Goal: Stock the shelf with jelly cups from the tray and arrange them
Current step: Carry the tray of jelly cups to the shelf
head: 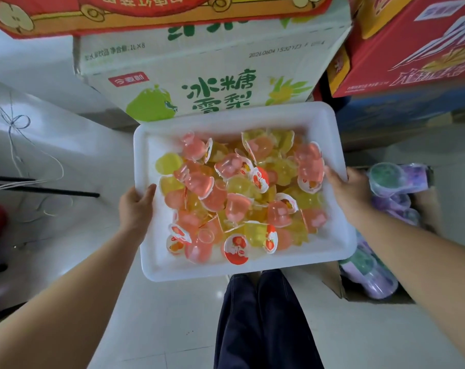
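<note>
We hold the white tray (340,145) of jelly cups (242,193) above the floor, left hand (135,209) and right hand (351,190) gripping its side rims; next, carrying it level to an unseen shelf.

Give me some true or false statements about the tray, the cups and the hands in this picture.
1. Both hands grip the white tray, the left hand and right hand on opposite sides. True.
2. The jelly cups stand in neat upright rows. False: they lie jumbled in a loose heap.
3. The cups are pink and yellow. True.
4. The tray rests on top of the green and white carton. False: the hands hold it in front of the carton.
5. The cardboard box on the right holds purple packs. True.
</note>
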Action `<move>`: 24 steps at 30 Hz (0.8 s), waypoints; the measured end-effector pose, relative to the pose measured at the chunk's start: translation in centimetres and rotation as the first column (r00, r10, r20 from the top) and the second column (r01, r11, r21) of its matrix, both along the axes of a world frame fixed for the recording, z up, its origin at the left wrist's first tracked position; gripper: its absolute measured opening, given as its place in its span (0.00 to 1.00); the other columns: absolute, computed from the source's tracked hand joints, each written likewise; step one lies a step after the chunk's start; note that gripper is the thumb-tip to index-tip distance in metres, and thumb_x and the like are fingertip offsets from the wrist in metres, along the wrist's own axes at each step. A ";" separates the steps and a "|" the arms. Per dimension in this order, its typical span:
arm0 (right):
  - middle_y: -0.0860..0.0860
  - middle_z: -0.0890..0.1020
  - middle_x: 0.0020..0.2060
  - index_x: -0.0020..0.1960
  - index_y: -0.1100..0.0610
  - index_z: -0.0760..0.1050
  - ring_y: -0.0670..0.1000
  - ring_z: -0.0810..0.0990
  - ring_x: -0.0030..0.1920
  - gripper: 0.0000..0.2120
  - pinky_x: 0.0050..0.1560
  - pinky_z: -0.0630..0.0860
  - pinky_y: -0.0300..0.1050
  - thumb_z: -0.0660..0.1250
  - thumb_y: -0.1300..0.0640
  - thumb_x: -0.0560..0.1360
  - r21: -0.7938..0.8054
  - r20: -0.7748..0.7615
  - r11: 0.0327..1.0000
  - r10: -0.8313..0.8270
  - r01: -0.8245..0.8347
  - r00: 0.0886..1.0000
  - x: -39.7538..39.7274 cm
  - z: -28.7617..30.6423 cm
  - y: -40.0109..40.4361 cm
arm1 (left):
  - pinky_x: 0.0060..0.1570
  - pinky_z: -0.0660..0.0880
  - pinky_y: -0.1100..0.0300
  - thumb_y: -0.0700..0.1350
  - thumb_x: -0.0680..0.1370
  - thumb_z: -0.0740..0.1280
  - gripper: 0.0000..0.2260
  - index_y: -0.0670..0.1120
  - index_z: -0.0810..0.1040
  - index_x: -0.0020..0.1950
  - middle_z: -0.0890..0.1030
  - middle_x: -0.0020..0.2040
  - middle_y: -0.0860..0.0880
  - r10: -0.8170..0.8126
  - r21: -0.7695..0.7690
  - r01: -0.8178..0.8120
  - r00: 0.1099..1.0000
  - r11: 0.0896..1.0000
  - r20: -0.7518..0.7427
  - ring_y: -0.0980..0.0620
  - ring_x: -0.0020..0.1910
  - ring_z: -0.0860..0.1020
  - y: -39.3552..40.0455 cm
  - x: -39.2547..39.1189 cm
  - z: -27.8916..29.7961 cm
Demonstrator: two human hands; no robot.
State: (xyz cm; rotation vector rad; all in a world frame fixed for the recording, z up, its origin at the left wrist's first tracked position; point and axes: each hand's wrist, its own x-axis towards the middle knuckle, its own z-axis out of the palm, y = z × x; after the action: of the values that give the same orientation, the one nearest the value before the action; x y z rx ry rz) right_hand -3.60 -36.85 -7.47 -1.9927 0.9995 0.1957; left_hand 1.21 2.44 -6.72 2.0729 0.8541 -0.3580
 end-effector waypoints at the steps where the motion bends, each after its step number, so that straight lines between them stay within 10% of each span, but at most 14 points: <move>1: 0.52 0.76 0.33 0.44 0.61 0.74 0.51 0.74 0.34 0.16 0.32 0.66 0.40 0.67 0.47 0.75 -0.001 0.008 1.000 -0.007 0.007 1.000 -0.4 0.1 0.0 | 0.32 0.66 0.57 0.47 0.78 0.66 0.14 0.43 0.68 0.35 0.69 0.31 0.48 -0.011 0.019 0.011 1.000 1.000 0.000 0.49 0.33 0.68 0.0 -0.2 0.1; 12: 0.46 0.70 0.26 0.30 0.52 0.68 0.45 0.68 0.28 0.17 0.28 0.64 0.32 0.69 0.52 0.75 0.037 0.115 0.961 -0.275 0.273 0.954 -10.9 6.2 -2.5 | 0.36 0.62 0.54 0.48 0.79 0.64 0.14 0.40 0.69 0.39 0.71 0.34 0.43 -0.375 0.278 0.363 0.927 0.889 -0.009 0.45 0.37 0.70 -5.1 -2.7 7.7; 24: 0.46 0.65 0.24 0.29 0.51 0.64 0.48 0.63 0.27 0.20 0.28 0.59 0.42 0.69 0.47 0.74 0.011 0.131 0.750 -0.656 0.661 0.743 -32.2 16.9 -12.1 | 0.37 0.67 0.57 0.47 0.79 0.64 0.11 0.41 0.74 0.54 0.77 0.43 0.44 -0.681 0.085 0.676 0.727 0.732 0.091 0.46 0.42 0.74 -24.3 -9.7 18.1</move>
State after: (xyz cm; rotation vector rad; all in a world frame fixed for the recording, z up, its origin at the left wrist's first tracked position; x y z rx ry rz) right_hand -35.84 -48.93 9.47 -1.5325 1.5638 -0.3433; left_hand -8.52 -21.88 11.38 2.3713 -0.0168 -0.6018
